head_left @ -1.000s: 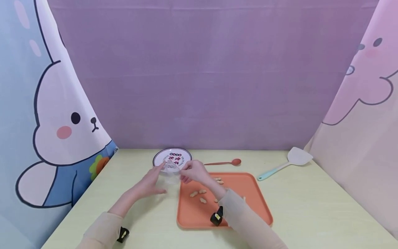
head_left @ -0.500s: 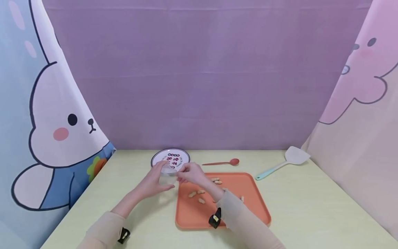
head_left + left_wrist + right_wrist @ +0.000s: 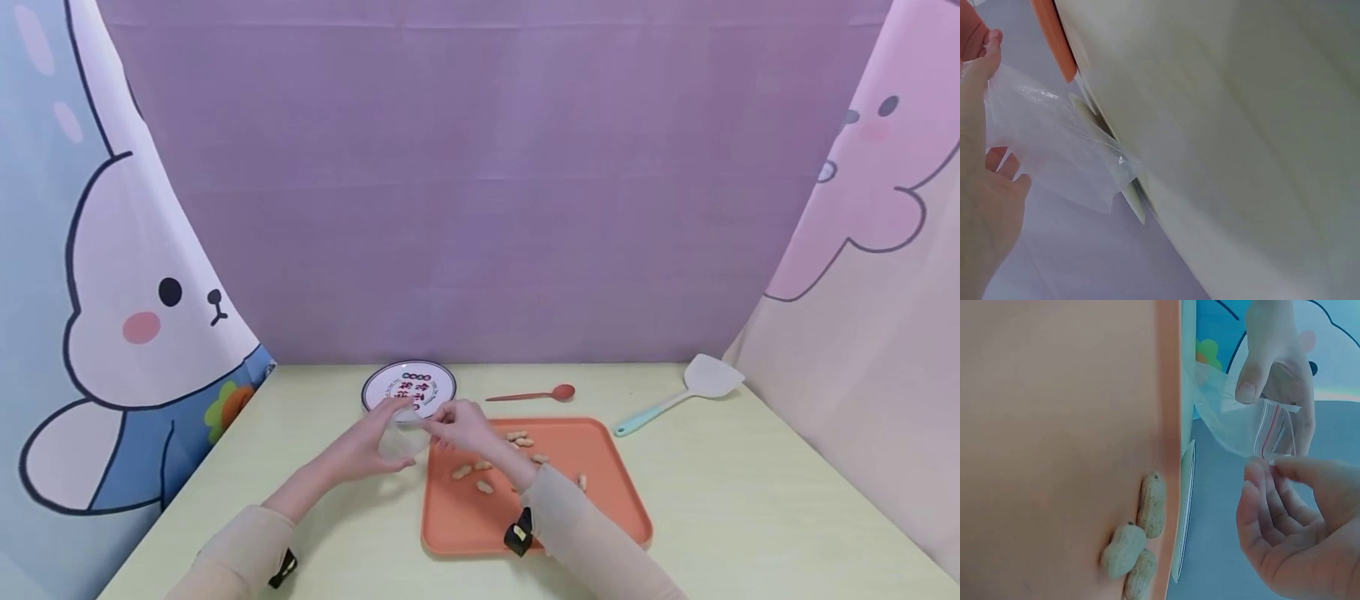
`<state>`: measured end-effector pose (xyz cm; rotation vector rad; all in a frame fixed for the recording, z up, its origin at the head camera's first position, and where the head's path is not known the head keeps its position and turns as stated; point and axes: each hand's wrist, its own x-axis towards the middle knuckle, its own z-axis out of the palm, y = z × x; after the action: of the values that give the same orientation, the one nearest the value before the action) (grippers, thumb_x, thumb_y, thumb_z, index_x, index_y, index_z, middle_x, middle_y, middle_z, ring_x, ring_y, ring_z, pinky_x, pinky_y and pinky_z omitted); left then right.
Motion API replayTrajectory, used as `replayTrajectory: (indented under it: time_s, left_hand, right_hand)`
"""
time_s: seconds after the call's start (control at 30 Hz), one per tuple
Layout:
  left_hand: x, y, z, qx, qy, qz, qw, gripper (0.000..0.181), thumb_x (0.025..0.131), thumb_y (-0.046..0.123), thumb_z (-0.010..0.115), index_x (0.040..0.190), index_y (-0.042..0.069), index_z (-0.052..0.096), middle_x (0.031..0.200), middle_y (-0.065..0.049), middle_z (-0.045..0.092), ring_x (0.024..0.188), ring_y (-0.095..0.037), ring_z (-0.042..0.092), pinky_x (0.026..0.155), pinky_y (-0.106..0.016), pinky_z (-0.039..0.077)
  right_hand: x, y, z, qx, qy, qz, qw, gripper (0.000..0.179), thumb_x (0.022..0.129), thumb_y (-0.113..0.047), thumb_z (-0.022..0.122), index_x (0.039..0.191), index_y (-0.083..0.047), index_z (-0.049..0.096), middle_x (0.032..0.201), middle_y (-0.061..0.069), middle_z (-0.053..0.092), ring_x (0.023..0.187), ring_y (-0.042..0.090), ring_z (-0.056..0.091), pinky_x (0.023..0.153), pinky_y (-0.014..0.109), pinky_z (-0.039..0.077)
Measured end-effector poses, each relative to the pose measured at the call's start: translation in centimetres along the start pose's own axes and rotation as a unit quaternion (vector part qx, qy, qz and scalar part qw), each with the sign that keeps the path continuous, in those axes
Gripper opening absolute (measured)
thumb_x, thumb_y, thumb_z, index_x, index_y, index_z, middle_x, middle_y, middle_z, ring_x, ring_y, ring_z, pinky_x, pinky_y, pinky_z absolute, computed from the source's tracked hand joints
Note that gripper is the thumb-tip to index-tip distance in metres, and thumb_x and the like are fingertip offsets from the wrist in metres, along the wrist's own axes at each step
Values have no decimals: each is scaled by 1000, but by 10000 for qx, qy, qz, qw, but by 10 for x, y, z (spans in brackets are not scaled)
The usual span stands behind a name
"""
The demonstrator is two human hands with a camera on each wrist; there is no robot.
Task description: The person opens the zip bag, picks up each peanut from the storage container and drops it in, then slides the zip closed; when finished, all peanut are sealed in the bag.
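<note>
A clear zip bag (image 3: 399,442) with a red line along its seal hangs between both hands, left of the tray. My right hand (image 3: 467,427) pinches one edge of its mouth between thumb and fingertips, seen closely in the right wrist view. Around the opposite side curls my left hand (image 3: 362,448), with the thumb on the near side and fingers beyond. In the left wrist view the thin bag (image 3: 1054,137) spreads out past the fingers. Several peanuts (image 3: 1152,505) lie in the orange tray (image 3: 468,537), beneath and beside the right forearm.
Behind the hands lies a white plate (image 3: 378,387) with a dark rim and red print. A red spoon (image 3: 563,392) rests beyond the tray. To the right is a white spatula (image 3: 711,377) with a mint handle. A purple curtain (image 3: 487,208) closes off the back.
My left hand has moved right and closed in around the bag. The bag has shifted slightly left and opened rounder. My right hand keeps its pinch, a little lower.
</note>
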<state>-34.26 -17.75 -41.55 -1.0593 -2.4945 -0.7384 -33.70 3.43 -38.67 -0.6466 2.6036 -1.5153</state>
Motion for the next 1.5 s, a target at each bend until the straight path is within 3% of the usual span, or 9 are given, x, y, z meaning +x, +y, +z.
replayTrajectory:
  time_s: [0.13,0.4,0.6,0.73,0.97,1.2,1.37,1.5]
  left_hand:
    - [-1,0,2,36,106,195,9997,81,70,23,82,135,0,40,134,-13,49,124,-29,48,102,-45,43]
    - [-4,2,2,-132,101,8,9999,81,73,23,80,137,0,37,135,-14,49,126,-30,47,104,-47,41]
    - [-3,4,2,-201,22,-45,9998,83,71,26,82,137,0,38,133,-13,51,124,-29,49,103,-45,42]
    - [-1,6,2,-291,-7,-169,9994,83,72,28,81,137,0,38,134,-14,50,124,-29,49,103,-45,42]
    - [-3,6,3,-778,-61,-394,9962,83,73,27,80,137,-2,37,135,-17,49,123,-31,49,97,-42,48]
    - [-5,7,1,-885,-83,-491,9948,83,74,28,79,138,-1,36,135,-17,49,123,-31,49,96,-42,49]
    - [-5,6,2,-958,-65,-459,9943,81,74,26,80,137,-1,37,135,-17,49,124,-31,49,96,-42,48]
    - [-5,6,3,-943,-64,-425,9946,81,74,27,79,137,0,37,135,-16,50,123,-31,50,96,-42,48]
  right_hand:
    - [1,1,1,-39,123,127,9998,23,90,-18,63,78,1,65,74,22,69,70,41,67,62,49,57]
    - [3,3,-1,40,-34,437,9990,29,89,-28,65,79,-1,68,72,17,69,65,33,68,60,43,58]
    - [0,6,-15,-15,-124,-18,9999,23,89,-23,64,87,-1,70,84,22,69,75,37,67,66,43,58]
    - [-7,9,-34,-180,-122,-341,9992,20,90,-20,62,90,-2,70,86,21,69,78,33,66,68,35,57]
    - [-33,21,-78,-405,-209,-566,9974,20,92,-25,60,95,-8,69,89,16,67,83,28,64,73,37,55]
    - [-61,37,-115,-974,36,-750,9924,16,91,-25,61,97,-12,69,91,4,69,85,23,64,74,26,52]
    - [-82,39,-130,-1259,198,-783,9888,16,90,-17,62,98,-4,68,93,10,70,87,20,65,76,27,53]
    - [-99,39,-139,-1195,28,-578,9911,16,89,-11,62,100,0,67,96,15,69,88,21,65,77,28,54]
